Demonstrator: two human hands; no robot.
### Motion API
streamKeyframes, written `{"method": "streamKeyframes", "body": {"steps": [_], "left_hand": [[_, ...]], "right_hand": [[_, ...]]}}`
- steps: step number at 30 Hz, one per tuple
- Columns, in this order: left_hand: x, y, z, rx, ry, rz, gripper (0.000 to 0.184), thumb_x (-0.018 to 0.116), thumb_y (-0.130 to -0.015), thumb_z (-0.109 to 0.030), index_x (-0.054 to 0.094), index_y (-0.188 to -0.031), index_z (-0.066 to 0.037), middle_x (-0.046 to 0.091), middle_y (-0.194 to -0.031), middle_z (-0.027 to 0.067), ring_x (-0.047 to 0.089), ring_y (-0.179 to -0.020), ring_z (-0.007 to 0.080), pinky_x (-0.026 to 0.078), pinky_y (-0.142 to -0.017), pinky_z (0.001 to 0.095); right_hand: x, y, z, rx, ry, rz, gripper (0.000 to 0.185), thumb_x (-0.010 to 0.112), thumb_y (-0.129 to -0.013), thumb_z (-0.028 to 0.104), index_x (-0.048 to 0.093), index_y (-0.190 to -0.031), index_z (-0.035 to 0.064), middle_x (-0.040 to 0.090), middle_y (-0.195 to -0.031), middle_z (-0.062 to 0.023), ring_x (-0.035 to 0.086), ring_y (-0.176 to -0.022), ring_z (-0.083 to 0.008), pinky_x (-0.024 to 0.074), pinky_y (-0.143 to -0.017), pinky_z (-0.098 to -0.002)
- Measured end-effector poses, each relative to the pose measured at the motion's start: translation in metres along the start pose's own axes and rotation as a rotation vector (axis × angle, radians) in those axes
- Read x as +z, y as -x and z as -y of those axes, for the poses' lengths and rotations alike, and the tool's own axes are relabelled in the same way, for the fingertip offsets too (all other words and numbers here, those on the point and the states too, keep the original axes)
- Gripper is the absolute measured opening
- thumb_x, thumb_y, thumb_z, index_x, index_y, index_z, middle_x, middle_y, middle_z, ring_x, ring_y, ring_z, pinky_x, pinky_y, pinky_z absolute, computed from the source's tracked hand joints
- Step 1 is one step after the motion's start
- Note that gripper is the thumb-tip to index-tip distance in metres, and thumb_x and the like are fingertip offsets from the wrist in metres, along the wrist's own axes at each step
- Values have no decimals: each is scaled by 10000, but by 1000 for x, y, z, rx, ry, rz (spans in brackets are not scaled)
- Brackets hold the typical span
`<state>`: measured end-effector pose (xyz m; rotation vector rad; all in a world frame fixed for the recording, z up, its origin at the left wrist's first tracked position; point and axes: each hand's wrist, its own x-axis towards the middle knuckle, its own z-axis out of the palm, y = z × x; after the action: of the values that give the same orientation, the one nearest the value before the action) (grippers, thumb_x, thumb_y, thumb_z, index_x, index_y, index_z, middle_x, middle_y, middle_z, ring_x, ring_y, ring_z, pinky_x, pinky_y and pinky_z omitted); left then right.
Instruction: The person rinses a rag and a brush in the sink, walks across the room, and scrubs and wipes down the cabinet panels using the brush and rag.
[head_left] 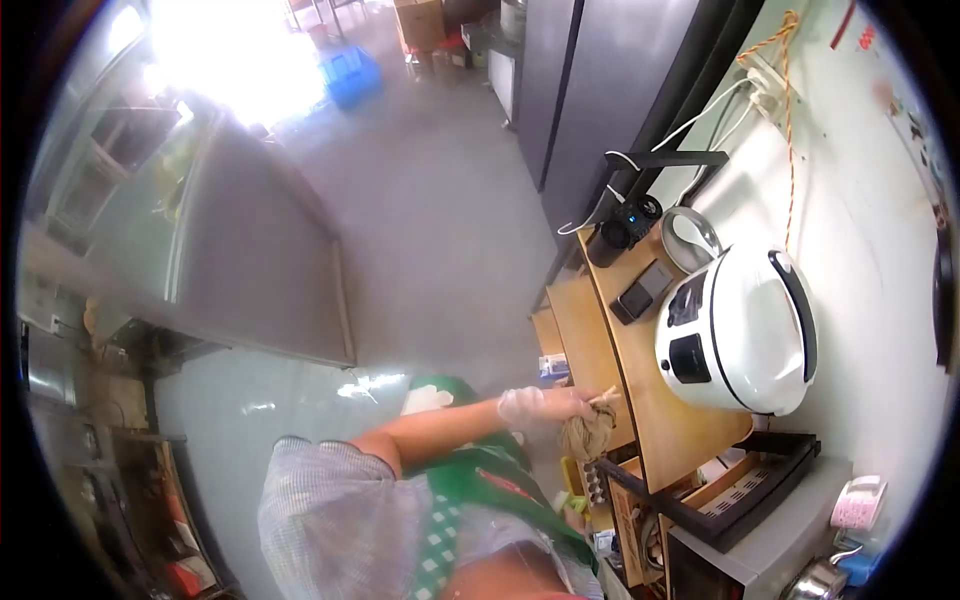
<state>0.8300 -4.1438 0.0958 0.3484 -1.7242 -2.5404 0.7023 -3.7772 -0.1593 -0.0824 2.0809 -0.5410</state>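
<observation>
Left hand (568, 404) clenches one brown bundle (587, 438); what the right hand (575, 517) does, I cannot tell.

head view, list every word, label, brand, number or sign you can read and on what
No text is readable here.
Red marks on the wall: too small.
Marks on the pink container: blurred.
Panels on the rice cooker: no legible lettering.
Red patch on the green apron: unclear.

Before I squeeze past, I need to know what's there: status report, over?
Left hand gripping brown bundle. Right hand unclear. Wooden shelf close beside bundle.
</observation>
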Motion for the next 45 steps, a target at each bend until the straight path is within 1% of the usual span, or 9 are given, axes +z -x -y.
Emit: {"method": "streamKeyframes", "body": {"steps": [6, 7, 9, 19, 28, 31, 34, 40, 45], "left_hand": [[-65, -21, 25, 25, -253, 255, 504, 490, -792, -110, 397, -1277, -7, 475, -1229, 110, 410, -1156, 173, 298, -996, 292], [-76, -16, 18, 133, -337, 329, 506, 497, -793, -114, 396, -1276, -3, 473, -1230, 111, 407, -1159, 176, 299, -995, 296], [-99, -4, -8, -148, 111, 554, 478, 492, -818, -115, 401, -1272, 2, 457, -1256, 116, 409, -1159, 211, 293, -1005, 324], [-105, -19, -43, -518, 26, 567, 505, 466, -746, -65, 423, -1241, 27, 491, -1204, 139, 449, -1133, 251, 321, -982, 324], [-46, 0, -37, -611, 21, 824, 488, 441, -758, -75, 397, -1225, 58, 479, -1179, 156, 469, -1097, 259, 353, -970, 358], [-45, -4, -55, -674, 11, 942, 498, 451, -769, -78, 390, -1249, 45, 476, -1202, 141, 455, -1117, 249, 346, -969, 348], [-74, -17, -62, -744, -31, 986, 500, 460, -772, -82, 400, -1255, 33, 470, -1218, 124, 437, -1135, 232, 329, -974, 332], [-111, -45, -77, -762, -4, 1100, 460, 447, -793, -86, 422, -1236, 36, 485, -1186, 133, 460, -1117, 232, 350, -969, 353], [-115, -44, -62, -811, -24, 1212, 469, 448, -810, -104, 395, -1259, 17, 488, -1178, 123, 468, -1104, 229, 363, -957, 355]], "right_hand": [[54, 19, 70, -77, 270, -237, 422, 508, -804, 369, 580, -1054, 38, 621, -897, -138, 595, -832, -257, 454, -732, -407], [75, 37, 84, -70, -220, -242, 377, 560, -801, 336, 599, -1015, 28, 636, -933, -140, 611, -855, -246, 475, -711, -366], [130, 29, 47, -79, -50, -266, 415, 588, -773, 383, 608, -967, 17, 642, -863, -117, 611, -780, -214, 477, -654, -341], [320, 93, 66, 120, -339, -543, 492, 477, -794, 503, 618, -959, 62, 625, -927, -185, 592, -878, -308, 449, -763, -378], [444, 195, 87, 783, -1209, -672, 573, 512, -766, 504, 623, -850, -52, 634, -770, -196, 631, -734, -304, 478, -664, -392], [459, 205, 148, 940, -1163, -577, 566, 460, -802, 507, 602, -973, -13, 627, -895, -204, 618, -842, -306, 471, -740, -391], [488, 169, 196, 600, -823, -510, 572, 321, -864, 534, 493, -1187, 95, 507, -1183, -205, 506, -1077, -336, 393, -899, -400], [515, 126, 285, 657, -701, -632, 589, 390, -840, 517, 583, -1043, -2, 579, -1040, -231, 556, -985, -345, 422, -844, -407], [514, 185, 350, 922, -1215, -745, 522, 516, -783, 467, 625, -933, -21, 626, -909, -206, 614, -849, -302, 464, -726, -387]]}}
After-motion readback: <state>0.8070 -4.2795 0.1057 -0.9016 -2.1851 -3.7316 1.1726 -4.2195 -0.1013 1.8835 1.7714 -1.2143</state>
